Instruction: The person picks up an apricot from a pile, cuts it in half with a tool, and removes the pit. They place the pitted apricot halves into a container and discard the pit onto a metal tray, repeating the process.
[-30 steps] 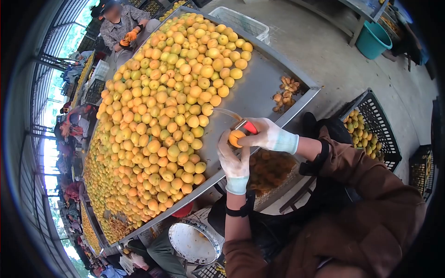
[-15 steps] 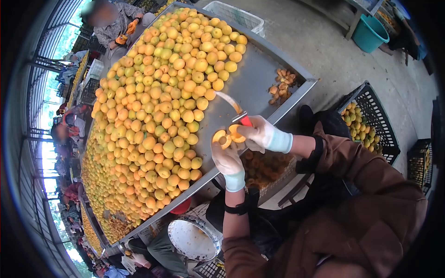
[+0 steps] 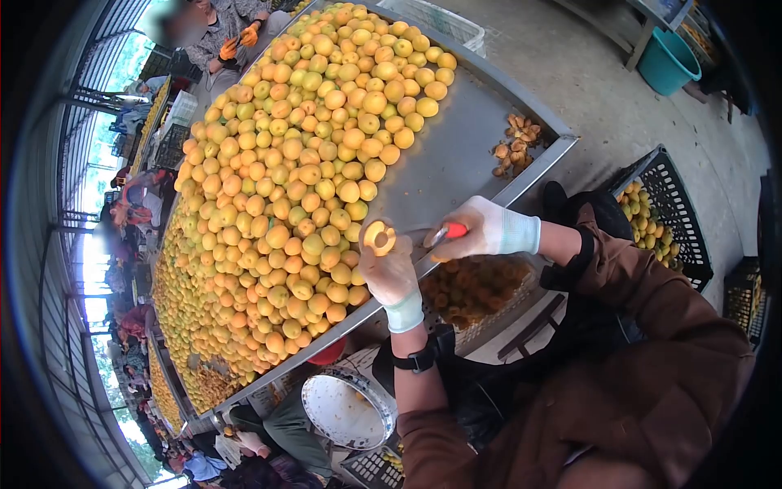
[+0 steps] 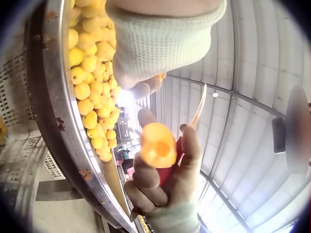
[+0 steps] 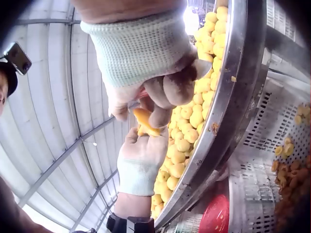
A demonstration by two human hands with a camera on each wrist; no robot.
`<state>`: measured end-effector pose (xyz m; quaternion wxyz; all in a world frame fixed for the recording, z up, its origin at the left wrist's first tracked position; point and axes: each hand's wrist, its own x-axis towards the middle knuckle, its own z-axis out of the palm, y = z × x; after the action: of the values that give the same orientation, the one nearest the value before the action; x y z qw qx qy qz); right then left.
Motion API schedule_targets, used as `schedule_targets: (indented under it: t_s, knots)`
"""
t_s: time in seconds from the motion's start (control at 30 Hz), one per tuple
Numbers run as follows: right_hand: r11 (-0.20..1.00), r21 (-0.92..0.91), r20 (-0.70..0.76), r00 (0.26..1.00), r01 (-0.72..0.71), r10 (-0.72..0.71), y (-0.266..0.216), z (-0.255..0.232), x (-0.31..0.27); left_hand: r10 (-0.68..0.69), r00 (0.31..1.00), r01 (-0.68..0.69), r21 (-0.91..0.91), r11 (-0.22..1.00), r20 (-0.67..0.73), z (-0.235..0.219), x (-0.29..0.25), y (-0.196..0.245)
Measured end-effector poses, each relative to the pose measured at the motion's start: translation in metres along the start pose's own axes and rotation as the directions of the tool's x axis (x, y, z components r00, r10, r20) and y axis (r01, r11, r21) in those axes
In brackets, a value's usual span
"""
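Gloved left hand [image 3: 393,275] pinches a cut fruit half [image 3: 380,238], its hollow facing up, over the table edge. To its right, the gloved right hand [image 3: 485,228] grips a knife by its red handle [image 3: 456,231]; the blade is hard to make out in the head view. In the left wrist view the curved blade [image 4: 199,108] points up, and an orange fruit half [image 4: 158,145] lies at the right hand's fingers. The right wrist view shows orange fruit [image 5: 146,121] between the two hands. Whole yellow-orange fruits [image 3: 285,179] are heaped on the metal table [image 3: 423,163].
Brown pieces [image 3: 515,145] lie in the table's corner. Below the right hand is a crate of cut fruit [image 3: 476,285]. A white bucket [image 3: 346,407] stands below the left forearm, a black crate [image 3: 672,212] to the right. A person in orange gloves [image 3: 236,45] sits across.
The whole fruit held between both hands has come apart into halves. Since then the hands have moved apart, the left keeping one half and the right keeping the knife. The head view has shifted slightly.
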<state>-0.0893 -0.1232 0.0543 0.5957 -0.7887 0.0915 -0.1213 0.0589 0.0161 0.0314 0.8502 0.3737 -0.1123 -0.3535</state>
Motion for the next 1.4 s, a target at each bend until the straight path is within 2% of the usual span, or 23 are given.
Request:
schedule_targets:
  t_s: [0.03, 0.07, 0.1, 0.13, 0.2, 0.23, 0.27, 0.33, 0.37, 0.53, 0.6, 0.67, 0.8, 0.87, 0.9, 0.97, 1.0, 1.07, 1.1, 1.17, 1.23, 1.3, 1.4]
  knots:
    - [0.999, 0.02, -0.062, 0.997, 0.041, -0.04, 0.0, -0.001, 0.002, -0.017, 0.994, 0.017, -0.001, 1.0, 0.109, -0.004, 0.001, -0.002]
    - [0.996, 0.038, -0.126, 0.989, 0.083, -0.077, -0.002, -0.003, 0.003, -0.018, 0.994, 0.018, -0.004, 1.0, 0.109, -0.007, 0.001, -0.005]
    - [0.991, 0.101, -0.141, 0.985, -0.089, 0.102, -0.006, -0.005, 0.002, 0.007, 0.988, -0.018, 0.07, 0.997, 0.151, -0.009, 0.001, -0.01]
    - [0.991, 0.099, -0.146, 0.984, -0.091, 0.105, -0.004, -0.005, 0.002, 0.027, 0.98, -0.056, 0.143, 0.988, 0.196, -0.008, 0.001, -0.013]
    - [0.954, 0.28, -0.203, 0.964, -0.109, 0.17, 0.006, -0.002, 0.004, 0.065, 0.973, -0.116, 0.225, 0.967, 0.222, -0.004, -0.001, -0.022]
    - [0.953, 0.288, -0.25, 0.954, -0.091, 0.166, 0.006, 0.003, 0.007, 0.104, 0.963, -0.18, 0.305, 0.935, 0.248, 0.002, -0.002, -0.026]
    - [0.953, 0.286, -0.257, 0.951, -0.096, 0.173, 0.005, 0.007, 0.007, 0.096, 0.963, -0.173, 0.302, 0.938, 0.252, 0.006, -0.005, -0.029]
    - [0.869, 0.487, -0.287, 0.924, -0.086, 0.252, -0.003, 0.011, 0.006, 0.102, 0.943, -0.245, 0.457, 0.855, 0.316, 0.017, -0.011, -0.032]
    - [0.964, 0.242, -0.332, 0.924, -0.11, 0.188, -0.013, 0.006, 0.003, 0.108, 0.934, -0.269, 0.473, 0.839, 0.34, 0.019, -0.012, -0.035]
    - [0.994, 0.106, -0.469, 0.883, 0.039, 0.016, -0.001, 0.014, 0.003, 0.11, 0.938, -0.292, 0.581, 0.76, 0.328, 0.018, -0.011, -0.04]
    - [0.964, -0.256, -0.484, 0.854, 0.074, -0.194, 0.002, 0.014, 0.004, 0.112, 0.943, -0.29, 0.611, 0.737, 0.314, 0.016, -0.013, -0.041]
    - [0.96, -0.274, -0.465, 0.865, 0.065, -0.191, -0.002, 0.011, 0.002, 0.144, 0.933, -0.339, 0.673, 0.657, 0.33, 0.021, -0.016, -0.039]
    - [0.93, -0.368, -0.405, 0.9, 0.003, -0.163, 0.001, 0.011, 0.002, 0.114, 0.967, -0.236, 0.633, 0.737, 0.228, 0.014, -0.017, -0.047]
    - [0.923, -0.384, -0.406, 0.9, -0.009, -0.16, 0.002, 0.013, 0.002, 0.161, 0.94, -0.338, 0.771, 0.539, 0.3, 0.019, -0.02, -0.044]
    - [0.915, -0.403, -0.403, 0.901, -0.019, -0.159, 0.002, 0.013, 0.002, 0.157, 0.941, -0.336, 0.772, 0.54, 0.299, 0.019, -0.02, -0.044]
    - [0.909, -0.416, -0.399, 0.904, -0.033, -0.15, 0.007, 0.016, 0.003, 0.134, 0.909, -0.415, 0.819, 0.396, 0.395, 0.02, -0.02, -0.043]
    - [0.902, -0.43, -0.394, 0.908, -0.043, -0.145, 0.01, 0.018, 0.003, 0.131, 0.91, -0.413, 0.82, 0.397, 0.394, 0.022, -0.021, -0.043]
    - [0.904, -0.428, -0.379, 0.912, -0.023, -0.157, 0.015, 0.016, 0.005, 0.126, 0.898, -0.439, 0.854, 0.277, 0.421, 0.027, -0.023, -0.04]
    - [0.904, -0.427, -0.362, 0.916, 0.001, -0.172, 0.017, 0.014, 0.005, 0.123, 0.898, -0.439, 0.854, 0.279, 0.422, 0.025, -0.022, -0.042]
    - [0.906, -0.419, -0.344, 0.916, 0.048, -0.208, 0.021, 0.01, 0.006, 0.091, 0.985, -0.169, 0.702, 0.692, 0.147, 0.017, -0.017, -0.048]
    - [0.908, -0.407, -0.325, 0.914, 0.099, -0.245, 0.022, 0.01, 0.007, 0.089, 0.983, -0.178, 0.713, 0.679, 0.161, 0.008, -0.014, -0.051]
    - [0.915, -0.404, -0.352, 0.923, 0.003, -0.159, 0.022, 0.009, 0.006, 0.087, 0.981, -0.186, 0.721, 0.667, 0.173, 0.002, -0.015, -0.054]
    - [0.885, -0.466, -0.326, 0.933, -0.02, -0.15, 0.013, 0.008, 0.003, 0.07, 0.98, -0.189, 0.752, 0.632, 0.187, 0.004, -0.015, -0.056]
